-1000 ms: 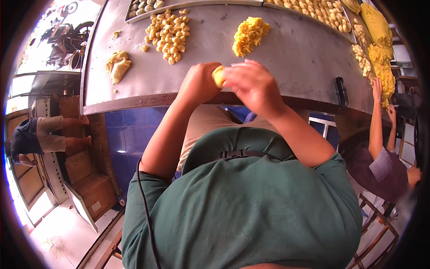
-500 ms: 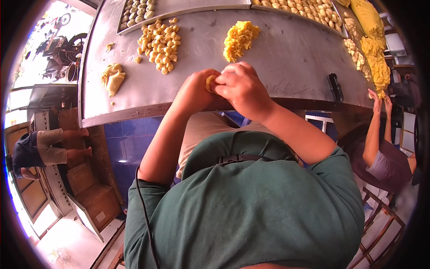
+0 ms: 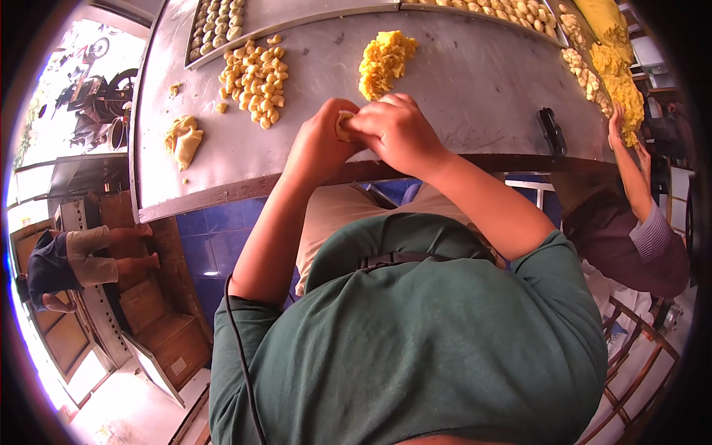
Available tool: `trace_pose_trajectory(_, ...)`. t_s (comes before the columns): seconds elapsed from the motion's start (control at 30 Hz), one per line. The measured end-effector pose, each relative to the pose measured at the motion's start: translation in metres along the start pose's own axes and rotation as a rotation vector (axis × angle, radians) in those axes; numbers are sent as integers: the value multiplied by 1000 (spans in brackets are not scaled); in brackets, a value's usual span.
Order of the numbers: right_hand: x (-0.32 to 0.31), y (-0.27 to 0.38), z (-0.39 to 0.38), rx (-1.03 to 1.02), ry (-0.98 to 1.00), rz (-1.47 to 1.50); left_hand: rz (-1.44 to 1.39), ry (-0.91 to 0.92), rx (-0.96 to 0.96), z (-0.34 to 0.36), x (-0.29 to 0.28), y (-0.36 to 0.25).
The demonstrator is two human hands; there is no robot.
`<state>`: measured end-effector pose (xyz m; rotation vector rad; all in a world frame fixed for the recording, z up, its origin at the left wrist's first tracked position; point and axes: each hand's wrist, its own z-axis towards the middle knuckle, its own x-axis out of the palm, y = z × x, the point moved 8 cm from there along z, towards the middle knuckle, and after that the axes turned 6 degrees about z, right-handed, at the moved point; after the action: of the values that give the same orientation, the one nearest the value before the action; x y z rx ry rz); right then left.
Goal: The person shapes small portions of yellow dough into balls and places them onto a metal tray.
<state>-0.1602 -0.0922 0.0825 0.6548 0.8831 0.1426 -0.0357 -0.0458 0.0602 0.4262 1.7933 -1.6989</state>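
Over the near edge of the metal table, my left hand is curled around a small pale piece of dough. The fingers of my right hand press into that same piece from the right, so most of it is hidden. Just beyond my hands lies a crumbly yellow heap of filling. To its left is a pile of small dough pieces, and further left rests a larger soft lump of dough.
Far back stand a tray of greenish balls and a tray of pale balls. A black oblong object lies near the right edge. At right, a co-worker's hands touch a yellow mass. Another person is at far left.
My hands stay together on the dough; my right fingers now reach further over it. The view has shifted slightly. The co-worker's arms and body have changed position at the yellow mass.
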Motion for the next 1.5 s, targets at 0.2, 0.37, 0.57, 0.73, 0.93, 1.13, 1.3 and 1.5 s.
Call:
trace_pose_trajectory(0.2, 1, 7, -10, -8, 7, 21, 181, 91, 12, 1, 4, 0)
trace_pose_trajectory(0.37, -12, -15, -3, 169, -52, 345, 299, -39, 236, 0, 5, -22)
trace_pose_trajectory(0.57, -6, -35, 7, 299, 43, 497, 366, 165, 85, 3, 10, -19)
trace_pose_trajectory(0.73, 54, -46, -35, 1060, -114, 1548, -126, -103, 153, 10, -4, -20)
trace_pose_trajectory(0.93, 59, -23, -21, 853, -80, 1598, -448, -260, 150, 1, -6, -15)
trace_pose_trajectory(1.13, 34, -23, -14, 593, -194, 1063, -561, -166, -2, 4, 1, -5)
trace_pose_trajectory(1.3, 48, -27, -23, 689, -306, 1557, -420, -247, 209, 2, 0, -16)
trace_pose_trajectory(1.5, 25, -25, -29, 456, -300, 839, -812, -200, -169, 9, 19, -4)
